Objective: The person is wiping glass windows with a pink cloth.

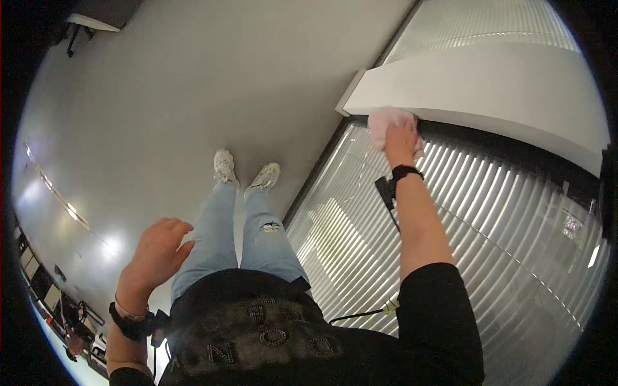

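My right hand point(402, 140) presses a pale pink cloth point(385, 124) against the glass pane point(357, 159), close to its dark frame point(463, 132) and beside a white wall column point(463, 87). The fingers are partly hidden by the cloth and blurred. Behind the glass hang slatted blinds point(463, 178). My left hand point(161, 248) hangs in front of my body at the left, holding nothing, its thumb apart from its bent fingers. Each wrist wears a black strap with a device on it.
Smooth grey floor point(159, 120) spreads ahead and to the left. A piece of furniture with a dark wheeled leg point(72, 41) stands at the upper left. Another person point(75, 337) is at the far lower left. A black cable point(357, 316) runs near my right side.
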Demonstrator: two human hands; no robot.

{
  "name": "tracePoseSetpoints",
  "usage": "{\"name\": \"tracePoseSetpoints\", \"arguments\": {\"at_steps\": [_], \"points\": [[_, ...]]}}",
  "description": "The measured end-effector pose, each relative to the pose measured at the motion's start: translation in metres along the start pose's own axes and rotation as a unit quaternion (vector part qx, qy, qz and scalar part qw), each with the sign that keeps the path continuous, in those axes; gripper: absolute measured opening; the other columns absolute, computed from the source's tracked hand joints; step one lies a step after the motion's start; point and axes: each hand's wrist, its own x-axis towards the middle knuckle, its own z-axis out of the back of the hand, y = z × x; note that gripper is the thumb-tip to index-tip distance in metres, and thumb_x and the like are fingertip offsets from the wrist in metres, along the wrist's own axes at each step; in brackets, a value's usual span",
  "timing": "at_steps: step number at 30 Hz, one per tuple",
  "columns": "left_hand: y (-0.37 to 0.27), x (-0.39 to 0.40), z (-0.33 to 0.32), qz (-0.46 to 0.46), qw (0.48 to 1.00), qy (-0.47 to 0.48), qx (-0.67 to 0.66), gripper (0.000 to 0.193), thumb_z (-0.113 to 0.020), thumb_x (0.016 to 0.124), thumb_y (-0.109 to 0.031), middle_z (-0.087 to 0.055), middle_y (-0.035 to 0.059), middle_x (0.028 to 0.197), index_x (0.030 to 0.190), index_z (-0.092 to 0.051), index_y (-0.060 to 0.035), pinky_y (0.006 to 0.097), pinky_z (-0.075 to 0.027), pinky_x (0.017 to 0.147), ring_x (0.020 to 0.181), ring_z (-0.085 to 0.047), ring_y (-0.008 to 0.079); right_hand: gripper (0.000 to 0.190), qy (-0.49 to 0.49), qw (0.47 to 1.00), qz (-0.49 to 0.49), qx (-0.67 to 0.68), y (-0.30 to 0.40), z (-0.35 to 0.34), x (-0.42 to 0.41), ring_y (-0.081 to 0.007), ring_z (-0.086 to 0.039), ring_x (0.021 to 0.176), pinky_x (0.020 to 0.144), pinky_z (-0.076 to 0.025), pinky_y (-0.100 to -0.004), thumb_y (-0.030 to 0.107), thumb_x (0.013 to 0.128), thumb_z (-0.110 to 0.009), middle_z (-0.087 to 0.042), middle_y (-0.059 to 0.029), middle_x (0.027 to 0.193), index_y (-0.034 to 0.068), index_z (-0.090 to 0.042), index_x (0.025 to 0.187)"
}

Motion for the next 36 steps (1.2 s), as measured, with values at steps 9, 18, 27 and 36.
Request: {"name": "tracePoseSetpoints", "arguments": {"at_steps": [9,18,27,36], "points": [[0.046,0.070,-0.038,-0.049,0.996,0.072,-0.024,0.024,-0.066,0.082,-0.012,-0.062,0.0147,0.100,0.104,-0.058,-0.0043,0.0430,-0.048,0.082,0.096,-0.059,0.0345,0.058,-0.050,0.925,0.073,-0.369,0.068,-0.199,-0.048,-0.0224,-0.053,0.112,0.106,-0.029,-0.0354,0.042,0.084,-0.065,-0.061,-0.0094,0.115,0.001,-0.052,0.122],[0.101,0.087,-0.049,0.013,0.997,0.056,-0.046,0.026,-0.067,0.078,-0.007,-0.061,0.0151,0.099,0.102,-0.059,-0.0029,0.0437,-0.048,0.081,0.094,-0.058,0.0352,0.021,0.335,0.917,0.189,0.105,0.198,-0.048,-0.040,-0.0266,-0.056,0.110,0.090,-0.043,-0.0422,0.024,0.076,-0.070,-0.065,-0.0159,0.105,0.009,-0.073,0.091],[0.166,0.123,-0.055,0.059,0.997,-0.009,-0.054,0.033,-0.063,0.075,0.002,-0.060,0.0196,0.105,0.108,-0.057,0.0005,0.0439,-0.047,0.085,0.099,-0.057,0.0386,0.041,0.078,0.993,-0.039,0.084,0.141,-0.116,0.124,-0.0329,-0.050,0.120,0.092,-0.047,-0.0436,0.021,0.074,-0.073,-0.058,-0.0159,0.120,0.009,-0.062,0.112],[0.205,0.152,-0.067,0.100,0.991,-0.047,-0.071,0.034,-0.054,0.078,0.008,-0.057,0.0193,0.110,0.111,-0.056,0.0001,0.0425,-0.046,0.091,0.102,-0.058,0.0364,0.018,0.179,0.957,0.217,0.070,0.311,-0.190,0.022,-0.0307,-0.047,0.127,0.109,-0.030,-0.0422,0.021,0.081,-0.064,-0.064,-0.0140,0.121,0.018,-0.075,0.094]]}}
